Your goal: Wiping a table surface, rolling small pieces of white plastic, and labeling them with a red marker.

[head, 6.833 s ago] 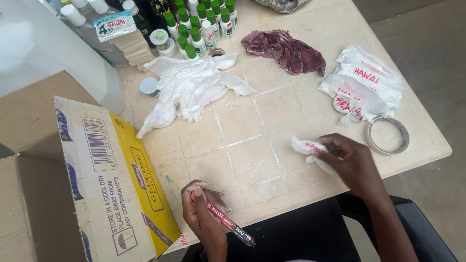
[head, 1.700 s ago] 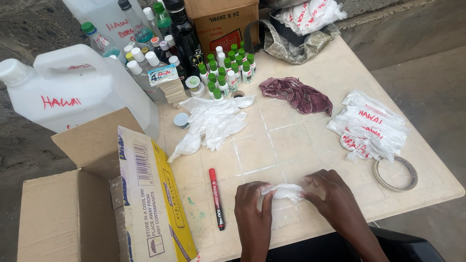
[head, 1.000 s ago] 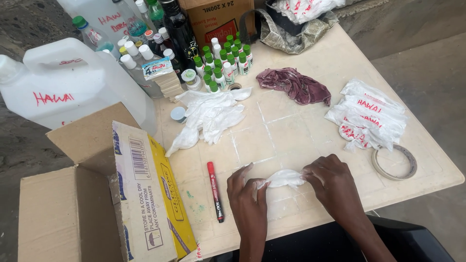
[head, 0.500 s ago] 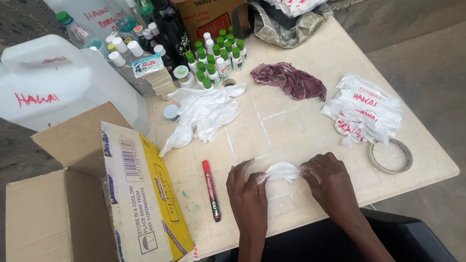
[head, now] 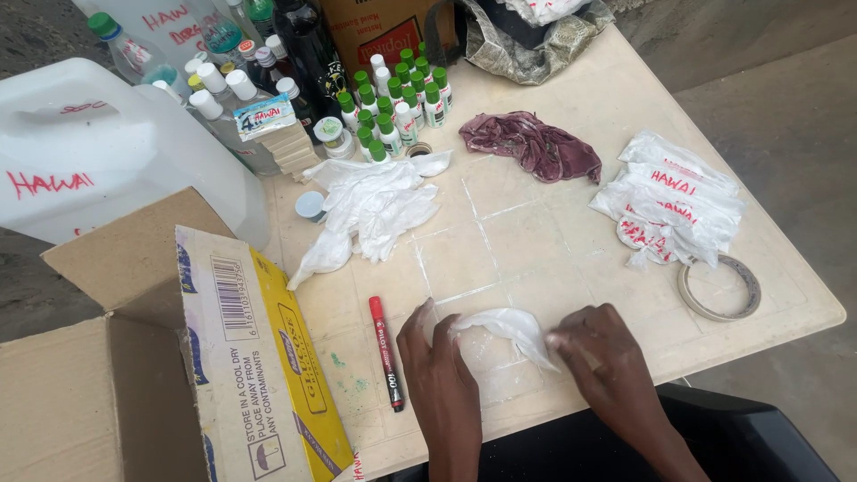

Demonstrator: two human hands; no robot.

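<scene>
Head view: left hand [head: 439,366] and right hand [head: 596,350] flat on cream table [head: 536,232], fingers pinched on opposite ends of small white plastic bag [head: 502,328], stretched between them near table's front edge. Just left of bag, red marker [head: 386,352] lying lengthwise. Beyond bag, heap of crumpled white bags [head: 370,205]; behind that, cluster of green-capped small bottles [head: 393,107]. Right of bag, tape ring [head: 719,287] and pile of red-lettered bags [head: 669,201]. Far left, open cardboard box [head: 161,357].

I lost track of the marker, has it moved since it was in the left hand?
Yes. The marker now lies on the table between the box and left hand.
</scene>
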